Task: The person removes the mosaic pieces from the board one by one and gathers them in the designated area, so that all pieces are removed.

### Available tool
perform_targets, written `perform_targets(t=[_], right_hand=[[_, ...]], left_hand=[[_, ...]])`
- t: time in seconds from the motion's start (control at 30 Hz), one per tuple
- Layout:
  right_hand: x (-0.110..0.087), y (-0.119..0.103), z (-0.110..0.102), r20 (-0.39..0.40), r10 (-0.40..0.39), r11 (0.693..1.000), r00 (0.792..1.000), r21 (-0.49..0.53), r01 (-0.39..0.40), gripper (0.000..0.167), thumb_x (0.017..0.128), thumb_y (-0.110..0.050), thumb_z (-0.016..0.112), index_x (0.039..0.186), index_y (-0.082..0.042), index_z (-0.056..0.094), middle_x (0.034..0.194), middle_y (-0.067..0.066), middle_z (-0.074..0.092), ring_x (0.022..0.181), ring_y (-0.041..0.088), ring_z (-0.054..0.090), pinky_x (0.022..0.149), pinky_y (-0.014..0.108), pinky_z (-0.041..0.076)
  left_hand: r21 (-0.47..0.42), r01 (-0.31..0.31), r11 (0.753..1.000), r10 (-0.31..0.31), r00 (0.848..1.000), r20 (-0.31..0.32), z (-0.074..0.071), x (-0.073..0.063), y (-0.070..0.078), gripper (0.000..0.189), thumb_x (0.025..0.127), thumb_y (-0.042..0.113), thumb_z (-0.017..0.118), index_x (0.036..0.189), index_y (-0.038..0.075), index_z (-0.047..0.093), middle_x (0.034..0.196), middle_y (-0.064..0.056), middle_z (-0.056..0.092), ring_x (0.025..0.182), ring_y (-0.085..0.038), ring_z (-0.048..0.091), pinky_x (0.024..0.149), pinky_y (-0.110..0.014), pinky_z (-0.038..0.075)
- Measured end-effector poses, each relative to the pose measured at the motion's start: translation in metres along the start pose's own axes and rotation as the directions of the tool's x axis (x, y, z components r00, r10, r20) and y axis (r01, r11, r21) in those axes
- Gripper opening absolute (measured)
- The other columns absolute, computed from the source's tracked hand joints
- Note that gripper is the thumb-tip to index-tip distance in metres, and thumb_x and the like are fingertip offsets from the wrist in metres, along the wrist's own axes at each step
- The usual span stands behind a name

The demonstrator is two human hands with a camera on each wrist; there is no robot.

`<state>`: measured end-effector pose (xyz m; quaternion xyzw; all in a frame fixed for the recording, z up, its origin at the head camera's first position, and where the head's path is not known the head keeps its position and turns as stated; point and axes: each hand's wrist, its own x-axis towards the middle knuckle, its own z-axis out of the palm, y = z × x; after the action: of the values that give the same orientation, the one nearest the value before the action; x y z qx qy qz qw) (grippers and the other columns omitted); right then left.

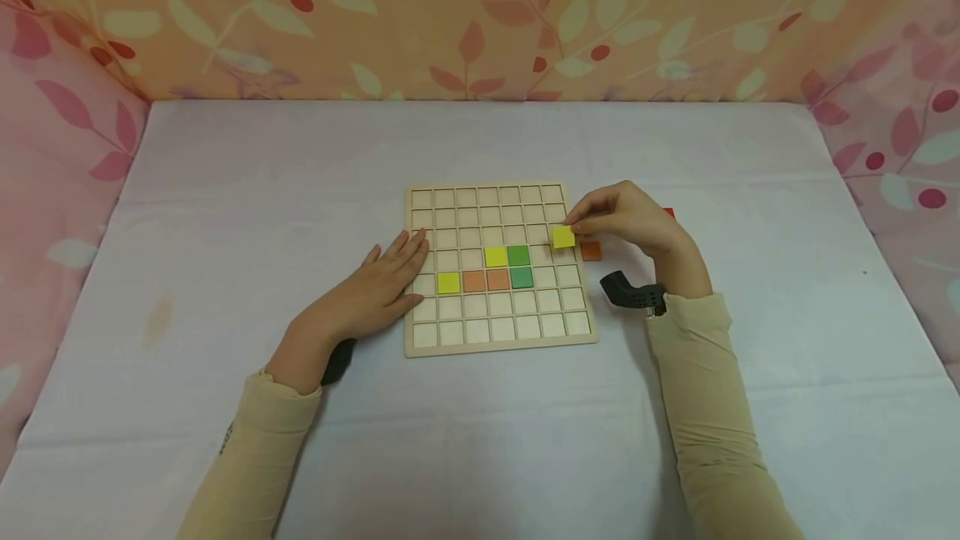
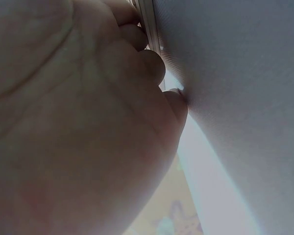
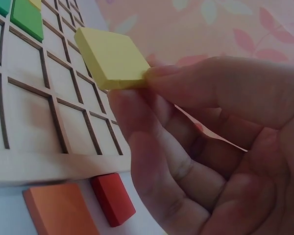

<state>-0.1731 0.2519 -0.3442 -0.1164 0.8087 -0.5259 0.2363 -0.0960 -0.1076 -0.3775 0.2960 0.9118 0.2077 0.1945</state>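
A wooden grid board [image 1: 502, 327] lies flat on the table. Seated in its cells are two yellow tiles [image 1: 447, 282], two orange tiles [image 1: 474, 281] side by side and two green tiles [image 1: 518, 255] one below the other. My right hand [image 1: 630, 219] pinches another yellow tile [image 3: 112, 56] between thumb and fingertips, raised over the board's right side. My left hand [image 1: 375, 290] rests with spread fingers on the board's left edge. In the left wrist view the palm [image 2: 78, 122] covers most of the picture.
Right of the board, under my right hand, lie a loose orange tile [image 1: 592, 251] and a red tile [image 3: 113, 199]. A white cloth [image 1: 487, 440] covers the table. Patterned fabric [image 1: 480, 23] stands along the back and both sides.
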Motion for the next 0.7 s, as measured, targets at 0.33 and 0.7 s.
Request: perform_targets(t=[0.33, 0.7], right_hand=[[-0.0017, 0.0016, -0.0042, -0.021, -0.002, 1.000, 1.000, -0.016, 0.001, 0.014, 0.084, 0.001, 0.066, 0.095, 0.011, 0.068, 0.085, 0.006, 0.070, 0.076, 0.019, 0.067, 0.072, 0.032, 0.055], [-0.0034, 0.0025, -0.0076, -0.029, -0.004, 1.000, 1.000, 0.007, 0.004, 0.013, 0.084, 0.002, 0.066, 0.094, 0.011, 0.069, 0.081, 0.006, 0.070, 0.076, 0.020, 0.067, 0.072, 0.033, 0.055]], left_hand=[[-0.001, 0.007, 1.000, -0.007, 1.000, 0.008, -0.0007, -0.0003, 0.0008, 0.070, 0.099, 0.023, 0.049, 0.149, -0.002, 0.008, 0.157, -0.013, -0.002, 0.143, -0.029, -0.006, 0.112, -0.055, 0.002], [-0.007, 0.003, 1.000, -0.003, 1.000, 0.005, -0.0002, 0.0004, -0.0006, 0.070, 0.099, 0.022, 0.049, 0.150, -0.001, 0.008, 0.157, -0.013, -0.002, 0.143, -0.028, -0.006, 0.111, -0.055, 0.002]])
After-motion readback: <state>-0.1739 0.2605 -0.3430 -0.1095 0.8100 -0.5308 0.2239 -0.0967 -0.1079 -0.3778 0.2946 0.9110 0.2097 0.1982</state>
